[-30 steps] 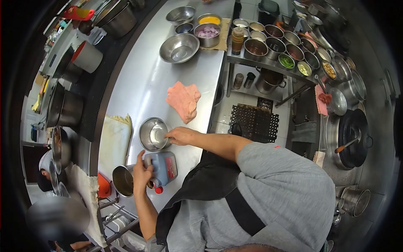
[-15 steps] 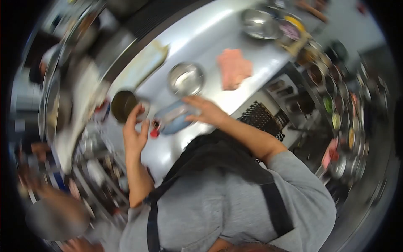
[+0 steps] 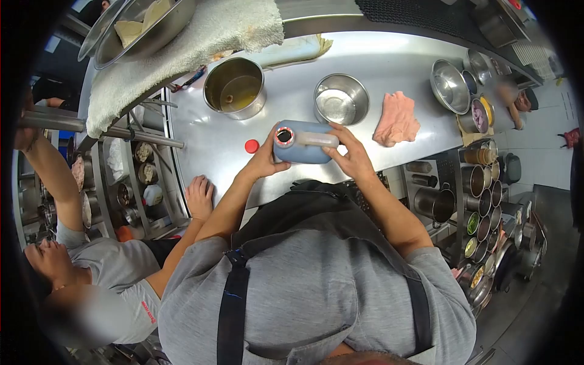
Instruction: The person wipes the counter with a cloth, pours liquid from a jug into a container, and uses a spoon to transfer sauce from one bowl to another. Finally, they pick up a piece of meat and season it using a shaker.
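A plastic jug (image 3: 298, 155) with bluish sides and a pale handle is between my two hands, its uncapped dark mouth towards the left. My left hand (image 3: 264, 159) is closed against the jug's left end, beside the mouth. My right hand (image 3: 351, 152) grips the right end at the handle. Left of my left hand, a red cap (image 3: 251, 146) lies on the steel table. Beyond the jug stand a deep pot (image 3: 252, 104) holding yellowish liquid and a steel bowl (image 3: 360, 112). A pink cloth (image 3: 395, 118) lies to the right.
A co-worker's hand (image 3: 199, 198) rests near the steel table's (image 3: 201, 149) left edge. A white towel (image 3: 182, 64) covers the shelf at upper left. More metal bowls (image 3: 449, 85) stand at the far right end, and racks of pots (image 3: 435, 204) are below right.
The red cap, near my left hand at the jug's mouth before, now lies on the table. My left hand has come onto the jug. The view has turned and sharpened.
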The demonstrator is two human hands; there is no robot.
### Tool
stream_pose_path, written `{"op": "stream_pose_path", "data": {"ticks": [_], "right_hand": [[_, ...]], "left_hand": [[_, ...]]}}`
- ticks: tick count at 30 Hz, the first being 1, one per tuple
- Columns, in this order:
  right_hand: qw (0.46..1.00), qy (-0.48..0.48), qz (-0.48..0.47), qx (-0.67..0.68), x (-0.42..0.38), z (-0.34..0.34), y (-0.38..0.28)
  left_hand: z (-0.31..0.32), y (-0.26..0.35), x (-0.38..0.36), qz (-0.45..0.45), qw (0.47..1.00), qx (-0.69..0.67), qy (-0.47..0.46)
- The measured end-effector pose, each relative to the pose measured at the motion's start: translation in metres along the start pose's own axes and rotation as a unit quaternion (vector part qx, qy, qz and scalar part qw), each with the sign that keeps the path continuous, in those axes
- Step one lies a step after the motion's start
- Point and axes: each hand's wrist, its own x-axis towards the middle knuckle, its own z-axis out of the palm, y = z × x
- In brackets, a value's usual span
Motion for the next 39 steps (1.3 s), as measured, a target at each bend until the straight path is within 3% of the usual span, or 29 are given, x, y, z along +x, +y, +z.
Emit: {"op": "stream_pose_path", "data": {"ticks": [5,8,12,15,19,21,24,29,31,37,39], "right_hand": [[0.999,-0.018,-0.007,-0.038,-0.032,-0.003,0.004],[0.995,-0.035,0.041,-0.079,-0.052,-0.001,0.011],[0.995,0.002,0.036,-0.093,-0.064,0.001,0.018],[0.995,0.046,0.058,-0.062,-0.074,0.002,0.022],[0.989,0.104,0.083,-0.068,-0.087,-0.001,0.021],[0.987,0.12,0.063,-0.091,-0.092,-0.007,0.019],[0.982,0.138,0.082,-0.094,-0.098,-0.022,0.013],[0.98,0.135,0.126,-0.077,-0.095,-0.049,-0.007],[0.978,0.141,0.128,-0.079,-0.084,-0.063,-0.015],[0.981,0.094,0.171,0.008,-0.03,-0.109,-0.042],[0.98,0.071,0.186,-0.019,-0.01,-0.121,-0.04]], "left_hand": [[-0.002,0.016,0.009,-0.008,0.998,0.021,-0.053],[0.0,0.019,0.019,0.068,0.982,0.143,-0.106],[0.01,0.02,0.034,0.071,0.981,0.065,-0.171],[0.022,0.022,0.047,0.048,0.982,0.035,-0.182],[0.041,0.019,0.065,0.097,0.976,0.042,-0.191],[0.053,0.016,0.07,0.07,0.977,0.024,-0.198],[0.073,0.02,0.072,0.034,0.971,-0.068,-0.227],[0.094,0.022,0.083,0.064,0.958,-0.156,-0.231],[0.094,0.036,0.087,-0.034,0.944,-0.207,-0.255],[0.107,0.058,0.095,-0.069,0.924,-0.303,-0.221],[0.113,0.057,0.097,-0.105,0.882,-0.406,-0.215]]}}
